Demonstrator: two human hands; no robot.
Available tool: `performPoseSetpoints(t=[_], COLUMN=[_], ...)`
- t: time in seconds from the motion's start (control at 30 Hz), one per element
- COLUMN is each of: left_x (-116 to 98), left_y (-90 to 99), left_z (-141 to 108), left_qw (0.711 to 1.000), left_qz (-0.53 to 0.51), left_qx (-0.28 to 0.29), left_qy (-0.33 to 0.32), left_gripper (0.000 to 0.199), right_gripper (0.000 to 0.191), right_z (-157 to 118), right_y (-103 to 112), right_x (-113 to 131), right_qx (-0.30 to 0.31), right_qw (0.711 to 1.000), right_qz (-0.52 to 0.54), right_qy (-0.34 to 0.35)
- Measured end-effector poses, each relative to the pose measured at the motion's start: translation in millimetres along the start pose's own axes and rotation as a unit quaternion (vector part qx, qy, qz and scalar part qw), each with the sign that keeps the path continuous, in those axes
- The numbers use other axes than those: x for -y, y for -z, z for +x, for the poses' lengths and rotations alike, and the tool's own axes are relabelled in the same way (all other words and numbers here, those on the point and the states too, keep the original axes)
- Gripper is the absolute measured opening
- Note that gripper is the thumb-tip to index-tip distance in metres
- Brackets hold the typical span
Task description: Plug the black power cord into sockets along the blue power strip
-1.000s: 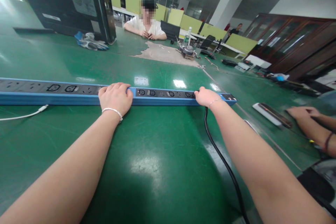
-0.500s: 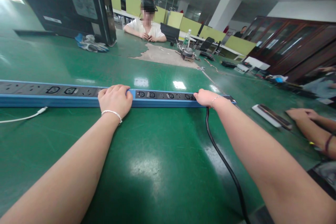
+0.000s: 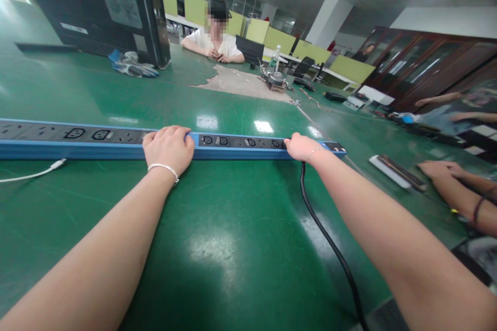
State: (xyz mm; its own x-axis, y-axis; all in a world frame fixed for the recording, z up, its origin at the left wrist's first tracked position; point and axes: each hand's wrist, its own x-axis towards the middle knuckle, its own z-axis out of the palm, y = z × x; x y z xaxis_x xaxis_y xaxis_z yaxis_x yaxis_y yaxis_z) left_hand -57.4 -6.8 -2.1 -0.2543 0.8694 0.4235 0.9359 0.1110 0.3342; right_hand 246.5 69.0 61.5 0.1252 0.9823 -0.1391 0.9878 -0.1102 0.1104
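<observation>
A long blue power strip (image 3: 240, 153) with black sockets lies across the green table (image 3: 233, 201). My left hand (image 3: 169, 149) is wrapped over the strip near its middle, fingers curled round the far edge. Near the strip's right end, my right hand (image 3: 301, 147) is closed at the sockets on the end of a black cable (image 3: 330, 240). The plug itself is hidden under my fingers. From there the cable hangs over the near side of the strip and runs down to the lower right.
A white cable (image 3: 42, 171) lies at the left. Behind stand a black computer case (image 3: 93, 5) and gloves (image 3: 132, 64). A person (image 3: 215, 41) sits across the table. At the right are a white power strip (image 3: 390, 171) and another person's hands (image 3: 440, 169).
The view has shifted slightly. Both my hands keep their places on the strip. At the far right, another person's arms have come further into view.
</observation>
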Motion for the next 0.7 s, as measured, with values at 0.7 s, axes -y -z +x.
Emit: performPoseSetpoints(t=[0.7], left_x=[0], left_y=[0.8], left_z=[0], left_qw=[1.0], left_qz=[-0.019], left_qx=[-0.003], left_qy=[0.005], left_gripper=[0.04], right_gripper=[0.043], right_z=[-17], right_y=[-10], right_x=[6], right_qx=[-0.047], right_qw=[0.997], right_qz=[0.023], right_qy=[-0.048])
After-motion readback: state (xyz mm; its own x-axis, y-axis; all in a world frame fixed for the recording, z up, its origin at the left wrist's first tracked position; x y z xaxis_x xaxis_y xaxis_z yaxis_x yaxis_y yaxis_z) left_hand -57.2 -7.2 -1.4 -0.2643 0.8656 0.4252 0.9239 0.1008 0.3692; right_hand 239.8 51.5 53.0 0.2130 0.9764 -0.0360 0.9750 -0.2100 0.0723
